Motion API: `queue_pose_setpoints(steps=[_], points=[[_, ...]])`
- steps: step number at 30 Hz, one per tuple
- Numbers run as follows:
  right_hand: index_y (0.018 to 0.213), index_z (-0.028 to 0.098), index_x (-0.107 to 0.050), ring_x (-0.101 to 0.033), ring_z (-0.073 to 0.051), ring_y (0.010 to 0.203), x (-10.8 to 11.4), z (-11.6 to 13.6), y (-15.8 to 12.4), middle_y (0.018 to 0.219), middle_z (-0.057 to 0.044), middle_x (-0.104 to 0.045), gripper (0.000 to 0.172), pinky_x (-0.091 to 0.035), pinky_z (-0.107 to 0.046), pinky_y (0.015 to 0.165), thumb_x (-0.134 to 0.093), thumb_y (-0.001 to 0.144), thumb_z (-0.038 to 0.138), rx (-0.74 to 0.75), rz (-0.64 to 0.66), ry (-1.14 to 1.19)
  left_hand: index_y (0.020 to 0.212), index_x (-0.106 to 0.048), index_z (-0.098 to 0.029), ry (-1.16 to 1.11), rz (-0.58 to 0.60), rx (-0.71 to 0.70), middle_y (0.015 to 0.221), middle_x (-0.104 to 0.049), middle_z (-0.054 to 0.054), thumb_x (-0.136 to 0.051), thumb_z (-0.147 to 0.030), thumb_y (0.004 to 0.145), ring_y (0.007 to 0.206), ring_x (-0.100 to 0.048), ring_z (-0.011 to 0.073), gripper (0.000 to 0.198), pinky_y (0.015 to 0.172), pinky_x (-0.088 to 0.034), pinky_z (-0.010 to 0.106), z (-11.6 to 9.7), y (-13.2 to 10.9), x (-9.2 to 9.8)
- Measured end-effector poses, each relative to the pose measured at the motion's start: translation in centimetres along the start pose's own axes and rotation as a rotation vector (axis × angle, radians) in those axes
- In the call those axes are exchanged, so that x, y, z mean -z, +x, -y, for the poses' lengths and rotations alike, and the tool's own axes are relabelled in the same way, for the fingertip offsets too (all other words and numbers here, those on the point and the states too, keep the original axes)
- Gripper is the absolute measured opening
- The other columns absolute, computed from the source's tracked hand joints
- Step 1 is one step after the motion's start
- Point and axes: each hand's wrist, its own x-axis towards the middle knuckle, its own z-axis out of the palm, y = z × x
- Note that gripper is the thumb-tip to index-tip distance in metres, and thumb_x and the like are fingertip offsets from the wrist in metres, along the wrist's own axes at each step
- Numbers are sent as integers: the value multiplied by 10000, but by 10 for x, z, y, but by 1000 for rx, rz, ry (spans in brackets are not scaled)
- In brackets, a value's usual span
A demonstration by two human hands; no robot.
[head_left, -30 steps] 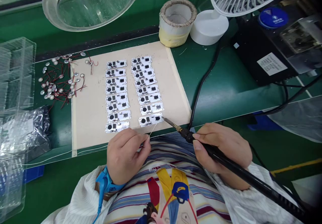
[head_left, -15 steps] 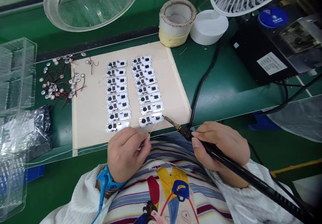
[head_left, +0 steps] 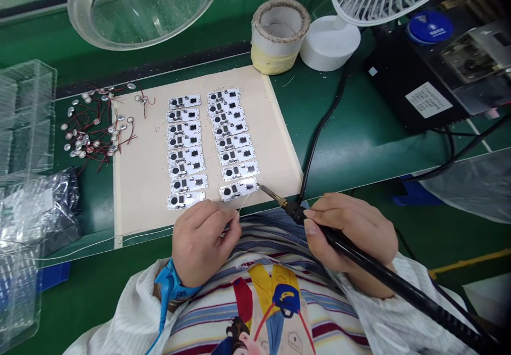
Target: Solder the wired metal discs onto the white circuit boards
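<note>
My right hand (head_left: 351, 230) is closed around the handle of a soldering iron (head_left: 293, 209). The iron's tip is at the right end of the nearest circuit board (head_left: 239, 189) in the right column; whether it touches cannot be made out. Pinched in my left hand (head_left: 205, 240) is a thin strand of solder wire (head_left: 244, 202), its free end pointing up toward that same board. A blue wrist strap (head_left: 173, 283) circles my left wrist. White circuit boards lie in two columns on a beige board (head_left: 139, 184), the left column's nearest one (head_left: 186, 200) just beyond my left knuckles.
Small round metal parts with red and black wires (head_left: 85, 139) lie heaped at the left. Clear plastic trays (head_left: 27, 115) and a dark bag (head_left: 66, 200) sit farther left. A tape-wrapped ring (head_left: 275, 59), a white fan (head_left: 331, 41) and a black box (head_left: 403, 83) stand behind. A black cable (head_left: 323, 126) crosses the table.
Almost nothing differs. My left hand has shifted very slightly to the right with the solder wire, while the soldering iron stays at the same board's right end.
</note>
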Motion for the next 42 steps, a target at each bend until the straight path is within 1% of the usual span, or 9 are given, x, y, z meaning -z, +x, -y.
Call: queue_pose_setpoints(steps=[4, 10, 17, 22, 29, 34, 38, 42], points=[[834, 217, -531, -617, -150, 559, 1, 1, -1, 675, -17, -633, 176, -546, -271, 503, -616, 751, 88, 10, 19, 4, 740, -653, -136, -7, 4, 1, 609, -609, 14, -643, -121, 802, 577, -536, 120, 65, 552, -444, 237, 0, -1, 0], [810, 199, -541, -618, -144, 556, 0, 2, -1, 651, -26, -630, 167, -547, -261, 512, -626, 733, 78, 24, 1, -5, 741, -652, -135, -12, 4, -3, 619, -615, 13, -652, -114, 797, 586, -534, 118, 60, 560, -441, 237, 0, -2, -2], [808, 195, -553, -622, -152, 566, 1, 3, -2, 666, -39, -636, 162, -550, -269, 524, -631, 730, 76, 28, -4, -7, 735, -653, -134, -13, -3, -2, 608, -608, 13, -640, -106, 801, 569, -524, 116, 73, 551, -436, 236, -2, -3, -4], [795, 185, -558, -628, -146, 574, 2, 2, -3, 667, -39, -637, 151, -552, -253, 547, -642, 725, 81, 33, 14, -6, 729, -655, -130, -2, 3, -2, 611, -613, 21, -644, -106, 798, 575, -533, 121, 74, 553, -439, 239, -2, -2, -5], [792, 197, -553, -626, -147, 590, 0, 3, -7, 673, -38, -631, 137, -547, -260, 566, -630, 741, 98, 5, -1, -17, 726, -656, -131, 9, 4, 0, 615, -616, 25, -639, -119, 805, 573, -533, 126, 81, 551, -439, 249, -2, -3, -6], [801, 216, -544, -615, -136, 577, 2, 3, -6, 670, -19, -628, 150, -540, -252, 537, -615, 750, 94, -13, 3, -6, 739, -654, -135, -5, -7, 5, 630, -625, 23, -641, -114, 801, 590, -549, 127, 67, 561, -450, 247, -2, -3, -8], [814, 224, -551, -627, -130, 588, 7, 4, -4, 683, -4, -637, 137, -541, -242, 540, -602, 767, 107, -52, 12, -14, 740, -650, -133, -13, -35, -3, 615, -618, 16, -653, -103, 790, 574, -542, 118, 59, 554, -448, 240, -3, -2, -4], [807, 210, -555, -637, -133, 588, 7, 3, -1, 670, -2, -640, 112, -535, -238, 536, -604, 773, 115, -48, 2, -50, 730, -652, -131, 9, -45, 5, 602, -603, 18, -645, -113, 797, 564, -535, 118, 70, 540, -439, 240, -4, 0, -2]])
